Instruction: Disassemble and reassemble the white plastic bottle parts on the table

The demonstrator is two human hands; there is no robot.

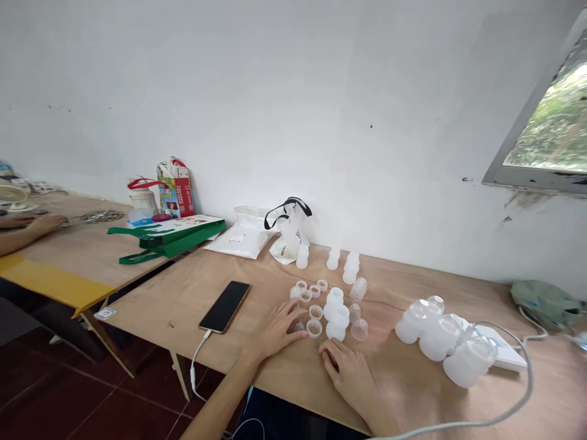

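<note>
My left hand (pixel 278 329) lies on the wooden table with its fingers spread, close to several translucent rings (pixel 314 329). A small clear piece (pixel 299 325) sits between its thumb and fingers, not visibly gripped. My right hand (pixel 349 374) rests near the front edge with fingers curled in and nothing visible in them. Just beyond it stand frosted white small bottles (pixel 337 322) in a tight group. Clear dome caps (pixel 359 330) lie to their right, with a stack of clear caps (pixel 358 289) behind.
A phone (pixel 224 307) with a charging cable lies left of my hands. More frosted bottles (pixel 352 267) stand toward the wall. At right, capped bottles (pixel 440 336) stand by a white device (pixel 499 348) and a grey cable (pixel 527 379). Bags (pixel 243 235) lie behind; another person's hand (pixel 48 224) is far left.
</note>
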